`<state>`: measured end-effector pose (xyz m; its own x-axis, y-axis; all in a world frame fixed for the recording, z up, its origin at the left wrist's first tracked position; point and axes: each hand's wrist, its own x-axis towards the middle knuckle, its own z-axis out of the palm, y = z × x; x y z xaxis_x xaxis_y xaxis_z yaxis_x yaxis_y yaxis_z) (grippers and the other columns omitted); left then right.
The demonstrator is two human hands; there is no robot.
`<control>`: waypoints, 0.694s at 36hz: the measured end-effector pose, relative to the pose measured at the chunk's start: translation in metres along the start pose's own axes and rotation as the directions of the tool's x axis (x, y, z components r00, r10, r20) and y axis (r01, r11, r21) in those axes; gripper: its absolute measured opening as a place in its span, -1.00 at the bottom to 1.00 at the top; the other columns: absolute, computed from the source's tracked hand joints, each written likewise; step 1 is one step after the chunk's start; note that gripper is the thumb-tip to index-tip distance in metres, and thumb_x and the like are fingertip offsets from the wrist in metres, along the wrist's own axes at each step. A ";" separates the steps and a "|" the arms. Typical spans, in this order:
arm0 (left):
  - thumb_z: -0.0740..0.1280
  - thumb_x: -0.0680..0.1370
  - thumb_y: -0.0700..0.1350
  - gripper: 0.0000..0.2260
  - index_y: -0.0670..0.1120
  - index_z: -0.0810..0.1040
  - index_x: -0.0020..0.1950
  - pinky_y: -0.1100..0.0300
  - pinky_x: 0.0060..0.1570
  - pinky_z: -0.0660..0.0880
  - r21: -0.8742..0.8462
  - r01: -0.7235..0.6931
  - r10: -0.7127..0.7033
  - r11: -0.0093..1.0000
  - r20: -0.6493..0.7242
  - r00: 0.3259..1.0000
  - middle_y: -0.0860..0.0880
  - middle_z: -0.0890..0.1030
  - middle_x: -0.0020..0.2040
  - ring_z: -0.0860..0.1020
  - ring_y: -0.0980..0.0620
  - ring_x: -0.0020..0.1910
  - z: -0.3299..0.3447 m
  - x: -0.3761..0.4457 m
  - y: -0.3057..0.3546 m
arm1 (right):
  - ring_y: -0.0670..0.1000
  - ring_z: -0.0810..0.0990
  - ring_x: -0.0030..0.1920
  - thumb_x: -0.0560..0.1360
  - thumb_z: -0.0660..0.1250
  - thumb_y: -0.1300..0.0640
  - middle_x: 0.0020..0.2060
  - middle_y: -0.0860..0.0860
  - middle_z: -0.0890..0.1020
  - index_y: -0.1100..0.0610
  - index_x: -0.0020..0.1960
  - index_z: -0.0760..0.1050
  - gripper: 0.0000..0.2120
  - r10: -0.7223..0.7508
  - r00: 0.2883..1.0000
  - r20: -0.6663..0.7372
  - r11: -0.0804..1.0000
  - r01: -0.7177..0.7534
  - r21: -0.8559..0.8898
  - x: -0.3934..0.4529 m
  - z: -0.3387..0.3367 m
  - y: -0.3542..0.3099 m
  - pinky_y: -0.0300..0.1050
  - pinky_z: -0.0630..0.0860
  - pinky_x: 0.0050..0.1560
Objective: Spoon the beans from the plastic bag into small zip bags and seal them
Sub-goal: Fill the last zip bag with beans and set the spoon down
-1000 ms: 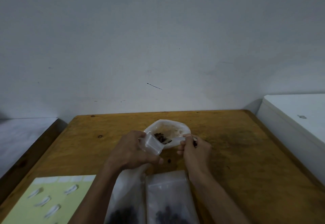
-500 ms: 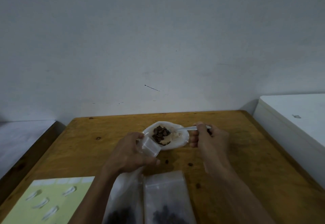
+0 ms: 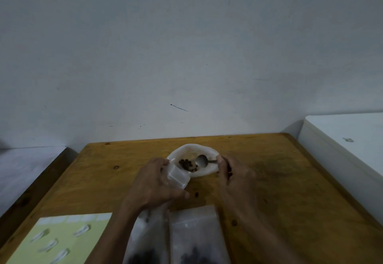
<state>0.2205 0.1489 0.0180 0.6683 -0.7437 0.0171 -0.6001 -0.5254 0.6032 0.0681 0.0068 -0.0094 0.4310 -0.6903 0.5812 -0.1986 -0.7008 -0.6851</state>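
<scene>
Beans (image 3: 188, 164), small, dark and round, are lying in the crumpled white plastic bag (image 3: 204, 151) at frame centre. Right hand (image 3: 233, 173) is gripping a metal spoon (image 3: 202, 160); left hand (image 3: 154, 183) is pinching a small clear zip bag (image 3: 177, 175). Scooping shallowly and keeping the pouch mouth close should limit spills.

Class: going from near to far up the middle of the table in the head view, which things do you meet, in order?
Filled zip bags → loose bean → small zip bag in the left hand → beans in the plastic bag → wall.
</scene>
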 end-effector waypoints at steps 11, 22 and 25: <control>0.60 0.17 0.27 -0.08 0.02 0.34 0.42 0.33 -0.08 0.35 0.136 -0.094 0.099 0.986 -0.033 0.995 0.12 0.41 0.28 0.39 0.16 0.07 0.000 -0.002 0.016 | -0.05 0.63 -0.24 0.64 0.18 0.04 -0.25 -0.02 0.63 0.06 0.02 0.60 -0.77 0.464 0.885 -0.038 0.878 -0.454 0.154 -0.019 0.029 0.011 -0.06 0.61 -0.22; 0.61 0.11 0.29 -0.06 0.00 0.39 0.40 0.32 -0.14 0.39 0.089 -0.043 0.046 0.995 -0.022 0.999 0.15 0.39 0.17 0.43 0.12 0.07 0.006 0.002 0.004 | -0.07 0.66 -0.36 0.64 0.25 0.12 -0.32 0.04 0.68 0.05 -0.04 0.61 -0.83 0.726 0.673 0.143 0.532 -0.681 0.503 -0.016 0.033 -0.003 -0.24 0.55 -0.32; 0.61 0.12 0.29 -0.05 -0.02 0.40 0.41 0.35 -0.20 0.35 0.094 -0.017 0.019 0.995 -0.015 1.000 0.12 0.43 0.21 0.44 0.11 0.07 0.001 0.001 -0.003 | -0.06 0.63 -0.36 0.64 0.25 0.16 -0.35 0.04 0.67 0.04 -0.09 0.59 -0.81 0.736 0.658 0.159 0.496 -0.683 0.536 -0.011 0.030 -0.002 -0.19 0.58 -0.29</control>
<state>0.2229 0.1492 0.0152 0.6632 -0.7474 0.0401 -0.6502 -0.5487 0.5255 0.0903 0.0213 -0.0272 0.2772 -0.9416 -0.1911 0.0785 0.2204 -0.9722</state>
